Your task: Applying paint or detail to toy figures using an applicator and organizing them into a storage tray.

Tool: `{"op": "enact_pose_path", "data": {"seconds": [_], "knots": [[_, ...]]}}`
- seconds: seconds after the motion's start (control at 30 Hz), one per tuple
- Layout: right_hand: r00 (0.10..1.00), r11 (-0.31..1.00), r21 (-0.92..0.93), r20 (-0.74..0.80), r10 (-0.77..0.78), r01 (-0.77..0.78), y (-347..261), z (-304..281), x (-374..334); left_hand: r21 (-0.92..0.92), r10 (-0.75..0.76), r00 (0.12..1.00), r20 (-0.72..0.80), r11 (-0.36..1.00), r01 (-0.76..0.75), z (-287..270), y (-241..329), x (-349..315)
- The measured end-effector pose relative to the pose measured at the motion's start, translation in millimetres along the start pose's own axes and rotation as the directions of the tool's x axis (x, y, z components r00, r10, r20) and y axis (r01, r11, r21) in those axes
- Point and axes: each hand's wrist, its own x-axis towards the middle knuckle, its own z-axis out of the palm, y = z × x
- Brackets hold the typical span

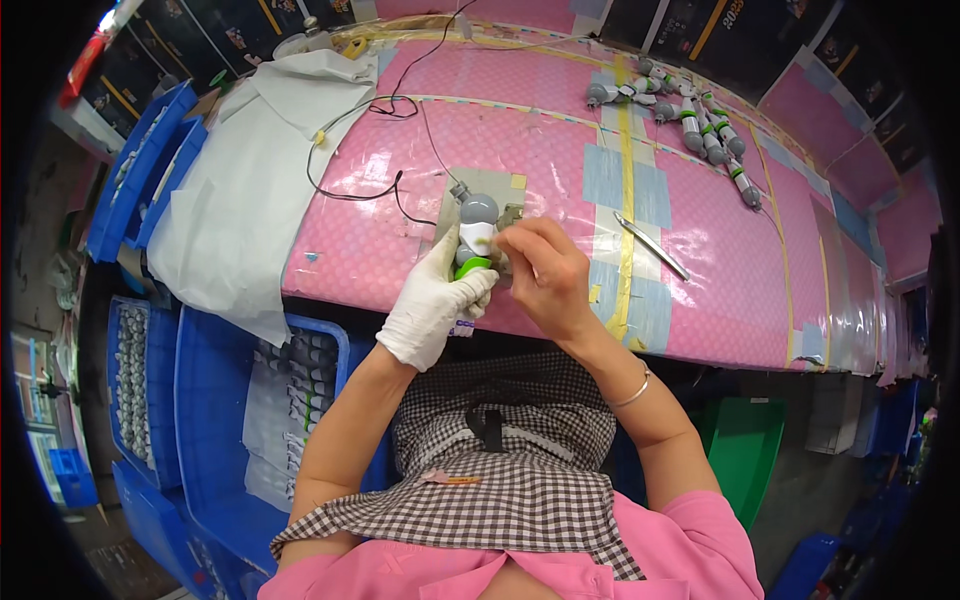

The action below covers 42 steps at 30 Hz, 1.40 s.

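Head view: gray-white-green toy figure over the pink table near its front edge, grasped by gloved left hand. Bare right hand pinched beside it; can't tell on what. Likely light, stiff, slick plastic; grip mid-body.

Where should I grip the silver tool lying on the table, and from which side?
The silver tool is probably best pinched mid-shaft from above, across its width: it lies along the table, slim and slanting, with both long sides exposed.

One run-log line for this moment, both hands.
left hand: gloved, holds grey-white-green part | right hand: bare, close beside it, grip unclear | silver tool: on pink table
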Motion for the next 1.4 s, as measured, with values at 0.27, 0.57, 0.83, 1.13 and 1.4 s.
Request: {"op": "enact_pose_path", "data": {"seconds": [0.27,0.57,0.83,1.13,1.4], "knots": [[0.988,0.988,-0.039,-0.029,-0.149,0.148,3.6,1.2,0.4,0.017,0.004,1.0,-0.004,1.0,-0.004,1.6,-0.4,0.5],[0.986,0.988,-0.032,-0.056,-0.155,0.154,4.9,1.0,-4.3,0.019,-0.029,0.999,-0.026,0.999,0.029,-1.0,-2.9,1.7],[0.996,0.999,-0.021,-0.077,0.037,-0.039,14.8,-25.1,-0.8,-0.055,0.007,0.995,-0.095,0.998,-0.012,-6.9,-2.2,-0.8],[0.998,0.641,-0.766,0.004,-0.061,0.042,63.4,-57.8,-7.9,-0.695,0.092,0.984,0.153,0.718,0.041,-24.7,17.9,16.5],[0.694,0.738,-0.036,0.313,0.649,-0.674,16.4,-50.6,18.1,-0.769,0.139,0.836,0.53,0.493,0.406,-9.8,8.0,23.4]]}}
